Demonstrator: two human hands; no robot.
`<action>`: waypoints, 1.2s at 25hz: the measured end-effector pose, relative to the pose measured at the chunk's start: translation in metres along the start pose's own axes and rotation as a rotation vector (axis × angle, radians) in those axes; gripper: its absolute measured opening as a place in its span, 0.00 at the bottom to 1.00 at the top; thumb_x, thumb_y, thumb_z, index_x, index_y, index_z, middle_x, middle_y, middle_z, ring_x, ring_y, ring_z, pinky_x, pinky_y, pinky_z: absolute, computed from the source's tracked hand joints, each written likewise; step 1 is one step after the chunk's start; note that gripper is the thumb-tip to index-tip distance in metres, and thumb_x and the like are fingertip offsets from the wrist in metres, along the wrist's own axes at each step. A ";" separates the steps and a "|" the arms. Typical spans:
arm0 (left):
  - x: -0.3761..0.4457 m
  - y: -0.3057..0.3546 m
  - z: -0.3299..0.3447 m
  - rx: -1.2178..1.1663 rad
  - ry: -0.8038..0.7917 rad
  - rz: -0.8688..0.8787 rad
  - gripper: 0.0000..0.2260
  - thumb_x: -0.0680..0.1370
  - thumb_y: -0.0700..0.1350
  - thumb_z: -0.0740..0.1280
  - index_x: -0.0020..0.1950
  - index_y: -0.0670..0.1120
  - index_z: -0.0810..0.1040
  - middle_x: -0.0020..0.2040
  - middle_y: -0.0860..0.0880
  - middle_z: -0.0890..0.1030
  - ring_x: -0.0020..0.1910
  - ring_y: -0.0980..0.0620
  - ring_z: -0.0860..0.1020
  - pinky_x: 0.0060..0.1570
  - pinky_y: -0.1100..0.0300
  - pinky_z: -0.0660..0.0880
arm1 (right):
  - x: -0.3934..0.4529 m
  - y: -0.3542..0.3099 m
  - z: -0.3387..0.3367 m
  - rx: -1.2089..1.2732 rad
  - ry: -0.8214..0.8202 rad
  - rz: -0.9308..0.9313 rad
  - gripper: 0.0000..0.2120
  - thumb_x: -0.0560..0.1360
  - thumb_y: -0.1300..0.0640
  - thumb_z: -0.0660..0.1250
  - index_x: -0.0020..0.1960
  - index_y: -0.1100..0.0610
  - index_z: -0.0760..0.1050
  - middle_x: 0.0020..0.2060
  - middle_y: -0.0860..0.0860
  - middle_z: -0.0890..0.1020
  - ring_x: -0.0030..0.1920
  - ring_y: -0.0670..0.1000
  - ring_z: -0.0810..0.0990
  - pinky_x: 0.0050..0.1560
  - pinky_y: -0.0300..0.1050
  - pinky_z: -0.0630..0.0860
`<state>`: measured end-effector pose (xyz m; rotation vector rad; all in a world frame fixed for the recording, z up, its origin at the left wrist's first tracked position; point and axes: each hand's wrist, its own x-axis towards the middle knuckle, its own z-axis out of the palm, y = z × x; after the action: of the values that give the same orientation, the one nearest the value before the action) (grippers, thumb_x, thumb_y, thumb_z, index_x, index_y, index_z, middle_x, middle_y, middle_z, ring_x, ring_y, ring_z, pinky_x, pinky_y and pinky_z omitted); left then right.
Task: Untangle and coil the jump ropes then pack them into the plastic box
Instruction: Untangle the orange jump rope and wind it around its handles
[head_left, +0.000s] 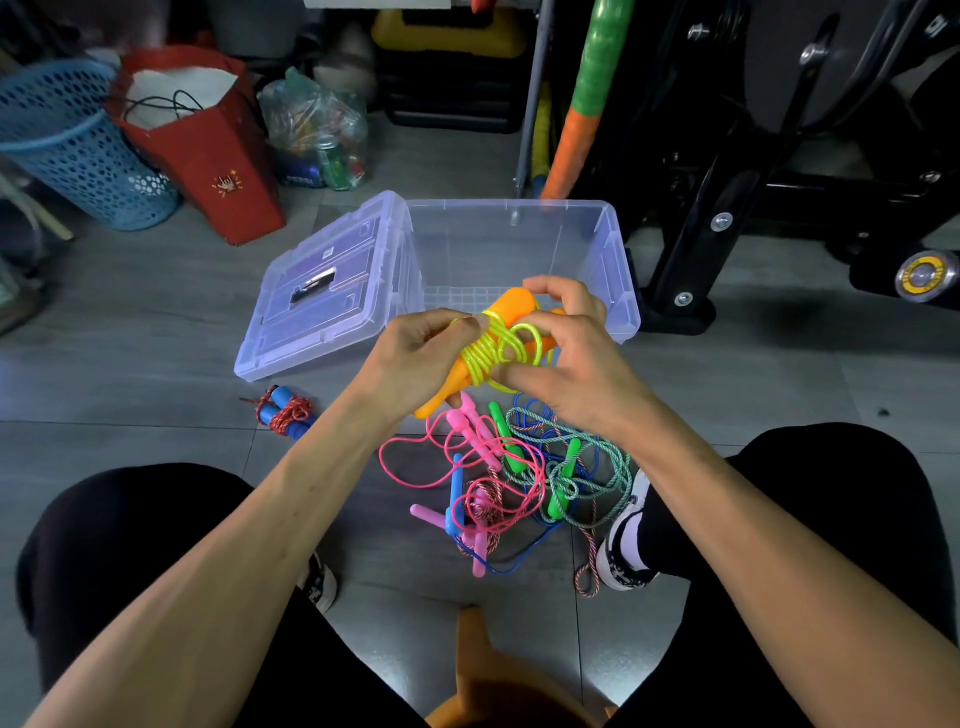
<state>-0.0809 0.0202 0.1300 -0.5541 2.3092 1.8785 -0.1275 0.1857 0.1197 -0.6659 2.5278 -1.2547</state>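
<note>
- Yellow-green cord is wound around the two orange handles (506, 317); your left hand (415, 358) grips the bundle at its left side, so the turns cannot slip.
- Your right hand (563, 353) pinches the last cord loop (519, 343), probably to tuck it.
- The plastic box (597, 249) sits open on the floor just behind the bundle; its lid (322, 291) leans alongside.
- Count: one coiled red-and-blue rope (285, 410) on the floor left of your hands; one tangled pile (519, 478) between your feet, rope count unclear.

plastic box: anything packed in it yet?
Empty. The plastic box shows only its bare gridded floor; its lid lies open beside it.
</note>
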 end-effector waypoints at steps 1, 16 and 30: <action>0.000 0.000 0.000 -0.006 -0.002 -0.009 0.10 0.80 0.47 0.65 0.43 0.44 0.81 0.33 0.41 0.77 0.23 0.48 0.76 0.25 0.62 0.73 | 0.000 0.000 -0.001 0.004 -0.010 -0.006 0.06 0.69 0.56 0.75 0.40 0.56 0.80 0.68 0.46 0.64 0.69 0.47 0.58 0.64 0.36 0.61; 0.005 -0.005 -0.001 0.063 0.100 0.039 0.10 0.80 0.44 0.64 0.45 0.41 0.81 0.35 0.41 0.77 0.23 0.51 0.74 0.23 0.64 0.71 | -0.005 0.001 0.025 0.064 0.152 0.065 0.07 0.73 0.63 0.68 0.49 0.56 0.81 0.70 0.52 0.64 0.70 0.52 0.62 0.69 0.44 0.62; 0.007 -0.003 -0.007 0.042 0.113 0.203 0.07 0.79 0.44 0.67 0.48 0.40 0.80 0.32 0.47 0.76 0.25 0.55 0.74 0.27 0.63 0.71 | 0.005 -0.010 0.020 0.579 0.056 0.260 0.06 0.75 0.59 0.70 0.41 0.51 0.82 0.70 0.45 0.62 0.58 0.23 0.64 0.72 0.44 0.61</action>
<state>-0.0858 0.0119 0.1263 -0.4466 2.5585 1.9241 -0.1215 0.1644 0.1156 -0.1660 2.0347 -1.7937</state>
